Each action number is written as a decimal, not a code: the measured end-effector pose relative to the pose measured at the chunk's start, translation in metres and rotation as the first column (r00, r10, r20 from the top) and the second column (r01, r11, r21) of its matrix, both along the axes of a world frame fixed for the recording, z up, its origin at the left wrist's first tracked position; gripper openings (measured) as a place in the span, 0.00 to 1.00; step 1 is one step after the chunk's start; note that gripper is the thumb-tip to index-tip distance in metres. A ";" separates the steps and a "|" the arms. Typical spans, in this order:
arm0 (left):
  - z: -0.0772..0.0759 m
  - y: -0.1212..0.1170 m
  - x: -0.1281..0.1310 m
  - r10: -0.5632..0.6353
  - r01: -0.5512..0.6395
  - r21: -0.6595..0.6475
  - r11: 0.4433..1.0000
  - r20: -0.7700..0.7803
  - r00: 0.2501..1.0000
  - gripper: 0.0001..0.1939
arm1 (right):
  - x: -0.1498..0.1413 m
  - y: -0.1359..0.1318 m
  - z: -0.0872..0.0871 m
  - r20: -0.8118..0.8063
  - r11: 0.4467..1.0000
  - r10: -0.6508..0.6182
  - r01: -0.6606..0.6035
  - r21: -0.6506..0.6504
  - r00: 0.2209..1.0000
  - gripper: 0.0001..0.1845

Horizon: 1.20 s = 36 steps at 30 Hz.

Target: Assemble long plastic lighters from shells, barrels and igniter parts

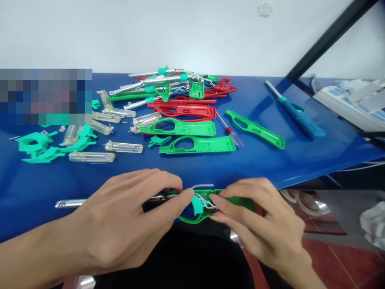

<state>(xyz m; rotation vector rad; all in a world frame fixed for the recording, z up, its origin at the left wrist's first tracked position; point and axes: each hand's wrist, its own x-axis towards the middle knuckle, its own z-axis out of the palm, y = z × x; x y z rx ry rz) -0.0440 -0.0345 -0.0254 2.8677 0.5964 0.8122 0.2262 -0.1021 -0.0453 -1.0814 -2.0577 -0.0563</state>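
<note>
Both hands work at the near table edge on a green lighter handle half [245,202] with a round finger loop. My left hand [129,216] is closed around its left end, where a silver metal tube [70,204] sticks out to the left. Between the hands, a teal trigger [197,205] sits at the loop. White wires [205,200] run from there toward my right hand [261,220], whose fingertips pinch at the handle half; any small part under them is hidden. A thin pale tube [204,186] pokes up behind.
On the blue table [168,170] lie several green handle halves [198,145], red handle halves [186,110], clear fuel tanks [124,147] and teal triggers [37,146]. A screwdriver [234,137] lies beyond my right hand. Farther right is a whole blue lighter [300,116]. Metal tubes [164,80] are heaped behind.
</note>
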 end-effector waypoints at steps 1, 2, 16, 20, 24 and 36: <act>0.000 0.000 0.000 -0.023 0.023 -0.007 1.000 0.001 1.000 0.16 | 0.000 0.000 0.000 -0.008 1.000 -0.002 0.003 0.003 1.000 0.05; 0.001 0.000 0.001 -0.048 0.048 -0.013 0.999 0.000 0.999 0.15 | 0.000 0.000 0.000 -0.016 1.000 -0.007 0.008 0.006 1.000 0.05; 0.001 0.002 0.007 -0.126 0.125 -0.077 0.989 -0.013 0.992 0.11 | -0.001 0.002 -0.008 -0.114 0.998 0.039 -0.043 -0.038 0.993 0.20; 0.000 0.003 0.006 -0.117 0.117 -0.060 0.991 0.008 0.993 0.12 | -0.001 0.004 -0.008 -0.080 1.000 0.020 -0.020 -0.001 0.997 0.18; 0.002 0.003 0.004 -0.108 0.108 -0.046 0.993 -0.008 0.994 0.13 | 0.000 0.004 -0.007 -0.099 1.000 0.000 0.000 -0.003 0.995 0.16; 0.004 0.004 0.007 -0.136 0.134 -0.085 0.987 -0.020 0.990 0.14 | 0.004 0.002 -0.008 -0.055 1.000 0.005 -0.007 -0.030 0.998 0.14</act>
